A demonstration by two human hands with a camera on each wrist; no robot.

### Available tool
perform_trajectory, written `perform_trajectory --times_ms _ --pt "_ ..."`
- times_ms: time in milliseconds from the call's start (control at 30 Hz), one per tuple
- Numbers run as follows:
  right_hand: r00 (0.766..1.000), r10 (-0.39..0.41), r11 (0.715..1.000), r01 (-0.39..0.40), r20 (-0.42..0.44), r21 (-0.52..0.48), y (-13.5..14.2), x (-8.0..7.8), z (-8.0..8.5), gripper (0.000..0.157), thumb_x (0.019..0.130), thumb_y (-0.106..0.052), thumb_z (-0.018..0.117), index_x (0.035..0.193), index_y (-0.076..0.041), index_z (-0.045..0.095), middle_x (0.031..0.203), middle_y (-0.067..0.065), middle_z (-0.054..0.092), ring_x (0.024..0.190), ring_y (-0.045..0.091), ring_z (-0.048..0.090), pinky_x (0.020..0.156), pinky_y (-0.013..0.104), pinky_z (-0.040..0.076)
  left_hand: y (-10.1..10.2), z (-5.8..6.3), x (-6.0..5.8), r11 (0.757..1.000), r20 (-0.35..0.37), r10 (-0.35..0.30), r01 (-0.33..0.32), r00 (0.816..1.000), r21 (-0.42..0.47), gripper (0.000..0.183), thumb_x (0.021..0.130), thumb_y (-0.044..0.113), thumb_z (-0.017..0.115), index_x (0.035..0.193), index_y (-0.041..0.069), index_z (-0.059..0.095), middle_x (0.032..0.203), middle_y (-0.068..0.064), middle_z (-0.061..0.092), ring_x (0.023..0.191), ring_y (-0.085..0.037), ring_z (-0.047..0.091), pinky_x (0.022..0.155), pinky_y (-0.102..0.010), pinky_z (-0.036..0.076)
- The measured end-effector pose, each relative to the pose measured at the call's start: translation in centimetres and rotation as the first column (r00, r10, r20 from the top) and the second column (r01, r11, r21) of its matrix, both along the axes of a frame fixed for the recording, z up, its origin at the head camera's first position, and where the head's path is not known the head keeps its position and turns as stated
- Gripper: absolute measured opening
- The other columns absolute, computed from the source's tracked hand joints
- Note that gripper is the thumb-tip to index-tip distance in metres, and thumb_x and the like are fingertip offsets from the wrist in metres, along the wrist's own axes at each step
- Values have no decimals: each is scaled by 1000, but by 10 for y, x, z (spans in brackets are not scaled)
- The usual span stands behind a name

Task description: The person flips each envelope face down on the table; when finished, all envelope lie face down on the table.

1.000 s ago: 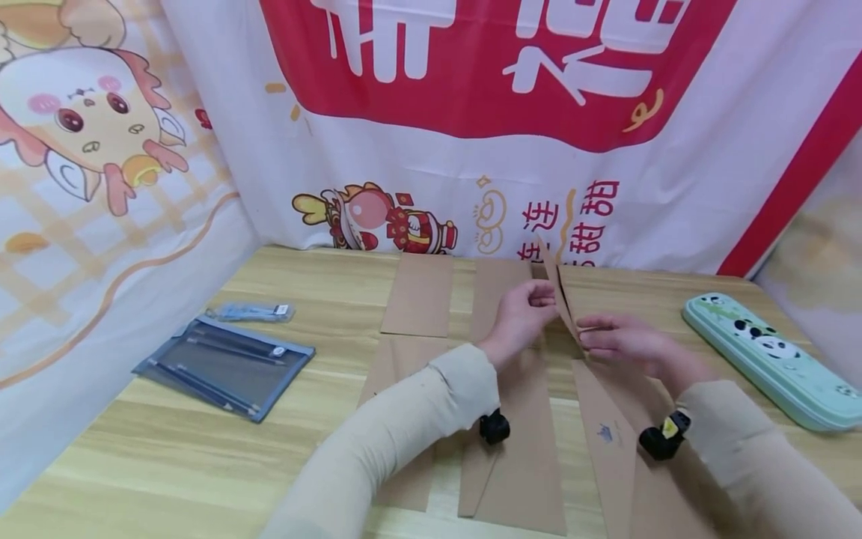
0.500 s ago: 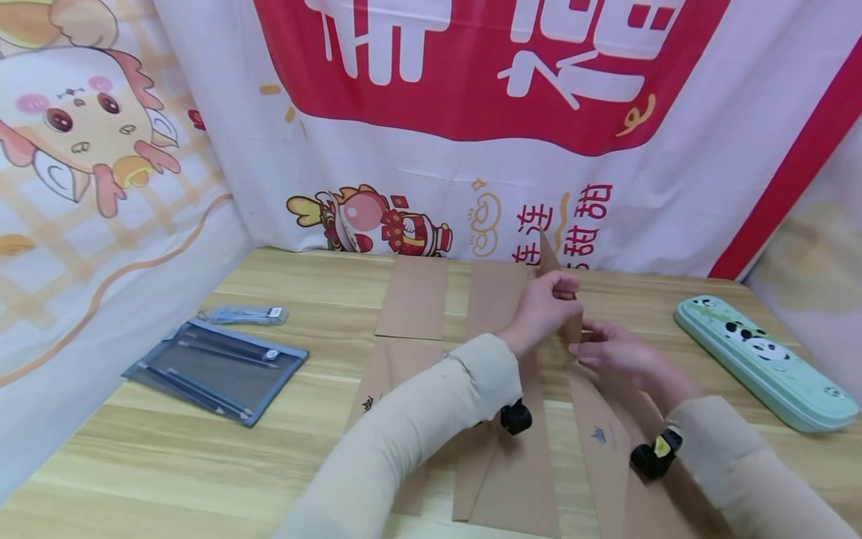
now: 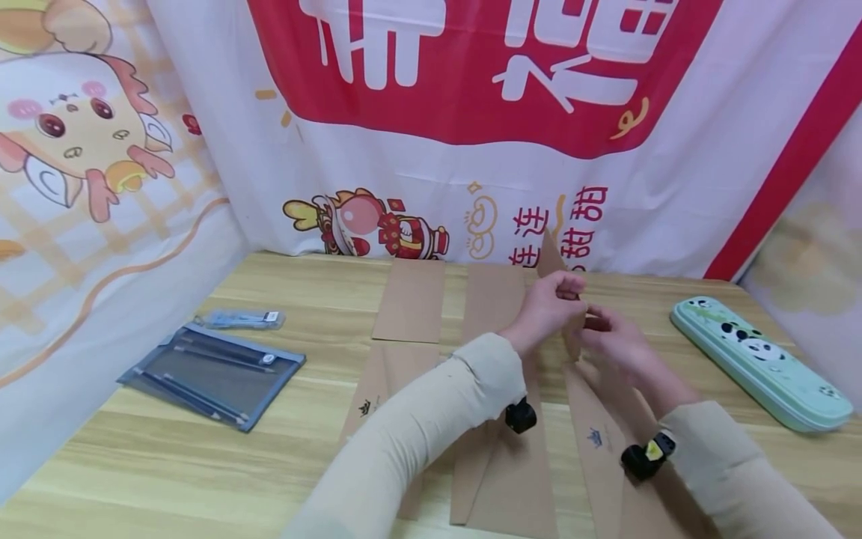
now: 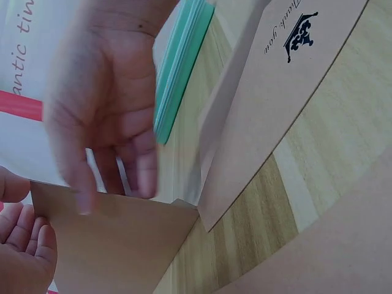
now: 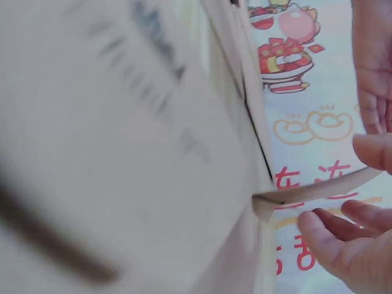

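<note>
A brown kraft-paper envelope [image 3: 595, 457] lies on the right, its upper panel [image 3: 552, 258] raised upright from the table. In the left wrist view, "Thank you" and a crown show on the flat part. My left hand [image 3: 548, 307] pinches the raised panel's edge between thumb and fingers. Lower along the same edge is my right hand [image 3: 622, 348], with its thumb [image 4: 84, 199] in front of the panel and its fingers behind. In the right wrist view, the right hand [image 5: 349, 245] has the paper between thumb and fingers.
Two more kraft-paper envelopes lie left of the raised one, the middle one [image 3: 494, 292] partly under my left forearm. A mesh pouch [image 3: 215, 374] of pencils and a small clear packet [image 3: 239, 320] lie at left. A green panda pencil case [image 3: 761, 363] is at right.
My left hand has moved right and slightly up along the raised panel. My right hand has brought its fingers in around the panel's edge. The panel now turns its face more toward me.
</note>
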State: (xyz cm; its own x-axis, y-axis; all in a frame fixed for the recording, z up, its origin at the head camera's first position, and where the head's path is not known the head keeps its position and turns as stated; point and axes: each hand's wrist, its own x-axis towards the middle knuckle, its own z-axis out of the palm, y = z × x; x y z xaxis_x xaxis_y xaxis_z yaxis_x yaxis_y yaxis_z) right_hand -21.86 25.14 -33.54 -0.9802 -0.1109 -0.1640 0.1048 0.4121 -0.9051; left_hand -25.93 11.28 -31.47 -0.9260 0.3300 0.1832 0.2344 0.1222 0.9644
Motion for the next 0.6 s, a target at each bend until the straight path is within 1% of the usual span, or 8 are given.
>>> perform_trajectory --times_ms 67,133,233,300,400,500,600 --pt "998 -51 999 51 -37 -4 -3 0 3 61 95 -19 50 144 2 21 142 28 31 128 39 33 106 50 32 -1 0 0 1000 3 -6 6 1000 6 28 79 -3 67 105 3 62 96 -2 64 83 -4 54 73 -13 47" --pt "993 -90 996 90 -79 -7 -7 1 4 58 94 -18 51 142 3 27 139 27 36 124 35 37 104 46 35 -2 -1 1 1000 2 -12 12 1000 14 28 79 -3 67 106 3 62 96 -2 64 83 -3 54 72 -13 46" --pt "982 -156 988 157 -108 -5 -11 1 5 54 93 -19 53 139 2 34 133 22 43 118 27 43 100 39 39 -3 -1 1 999 -9 -19 19 1000 28 29 79 -2 67 107 1 61 97 -4 64 83 -4 54 72 -13 46" --pt "974 -196 981 195 -112 -14 -13 1 5 52 92 -20 55 136 1 38 126 17 47 111 22 46 95 34 41 -3 -2 1 999 -17 -19 19 1000 34 28 80 -1 67 107 1 61 98 -6 64 84 -4 54 72 -13 46" --pt "968 -229 973 227 -105 -31 -14 2 5 46 92 -20 55 132 2 43 114 8 52 101 13 49 90 27 44 -4 -3 2 998 -20 -10 11 1000 58 29 79 1 69 107 2 62 101 -9 65 83 -4 54 72 -13 46" --pt "962 -254 967 251 -103 -41 -12 3 5 40 92 -19 54 126 2 46 102 -2 54 91 5 51 83 21 47 -2 -7 3 993 -3 3 -2 1000 116 29 78 2 70 106 3 64 102 -10 66 81 -2 54 72 -13 46" --pt "950 -290 957 285 -115 -53 -12 5 4 33 91 -17 56 119 0 51 92 -8 56 84 2 53 78 17 50 0 -11 3 985 9 15 -16 1000 169 27 80 4 69 106 4 65 102 -10 67 80 -1 55 72 -13 47"
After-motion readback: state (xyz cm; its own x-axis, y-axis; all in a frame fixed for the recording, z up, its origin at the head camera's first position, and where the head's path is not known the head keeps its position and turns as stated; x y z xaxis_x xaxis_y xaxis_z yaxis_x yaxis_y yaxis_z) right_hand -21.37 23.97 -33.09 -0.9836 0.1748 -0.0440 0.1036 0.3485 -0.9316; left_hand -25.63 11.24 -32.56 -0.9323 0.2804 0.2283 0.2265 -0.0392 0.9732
